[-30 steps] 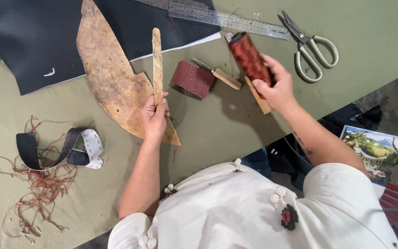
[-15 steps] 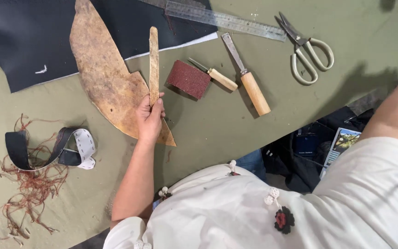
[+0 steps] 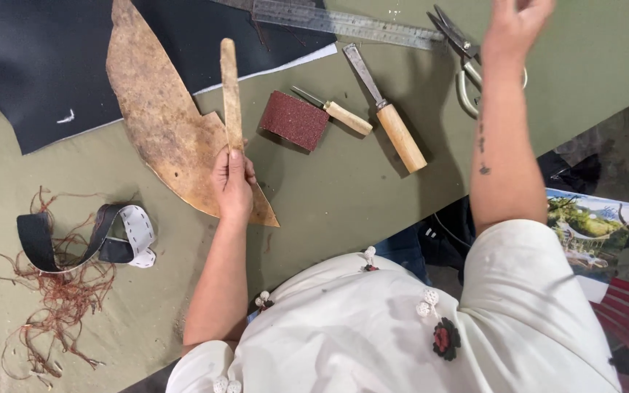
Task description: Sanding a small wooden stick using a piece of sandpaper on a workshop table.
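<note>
My left hand point(image 3: 232, 182) grips the lower end of a narrow tan leather strip point(image 3: 231, 94) and holds it upright over a large curved piece of tan leather point(image 3: 161, 124) lying on the green table point(image 3: 343, 211). My right hand point(image 3: 515, 25) is raised at the top edge, above the scissors point(image 3: 464, 69). It is blurred and its fingertips are cut off by the frame. I see nothing in it. A dark red sanding block point(image 3: 294, 120) lies just right of the strip.
A small wooden-handled awl point(image 3: 340, 114) and a wooden-handled knife point(image 3: 391, 120) lie beside the block. A steel ruler point(image 3: 343, 22) runs along the top. Black leather sheet point(image 3: 30, 65) at top left. A black-and-white strap point(image 3: 103, 236) and tangled reddish thread point(image 3: 60, 306) lie at left.
My right hand held a reddish-brown roll a second ago, left the view, and is now raised at the top without it. The left hand has kept hold of the strip.
</note>
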